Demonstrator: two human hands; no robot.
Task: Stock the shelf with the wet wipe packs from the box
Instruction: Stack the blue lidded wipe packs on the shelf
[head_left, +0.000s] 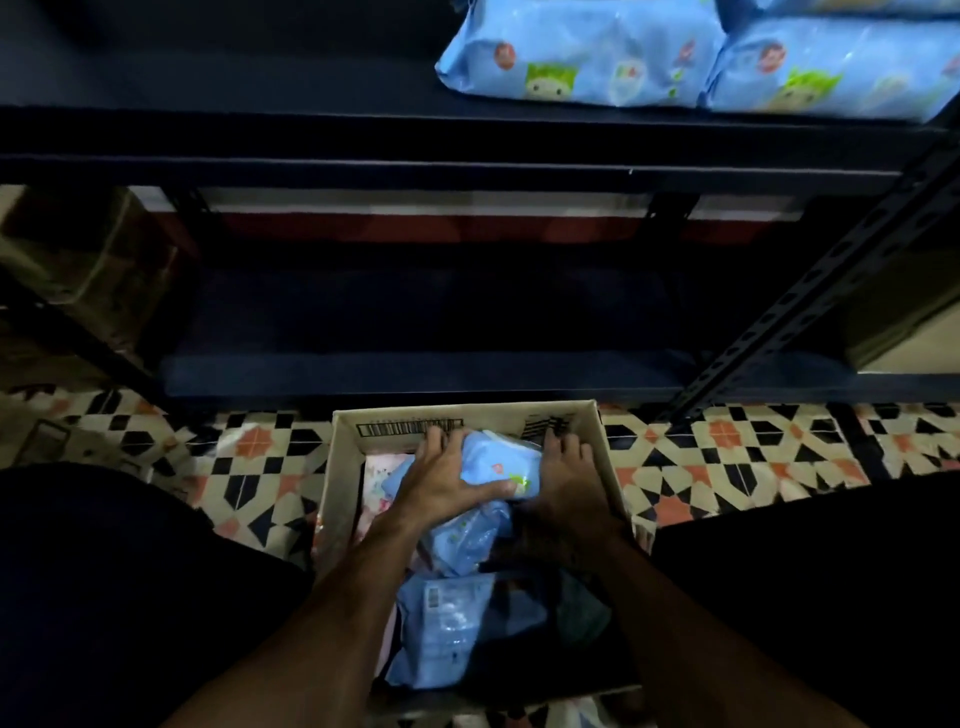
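My L hand (445, 480) grips a blue pack (501, 460) at box (344, 467) far end; R hand (567, 486) flat on its right side.

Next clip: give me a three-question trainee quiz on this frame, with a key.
1. True or false: the left hand and right hand are both on one blue pack inside the cardboard box.
2. Where do the stocked packs lie on the upper shelf? A: left side. B: right side. C: centre only.
3. Fill in: the cardboard box stands on the patterned ____.
Key: 1 true; 2 B; 3 floor.
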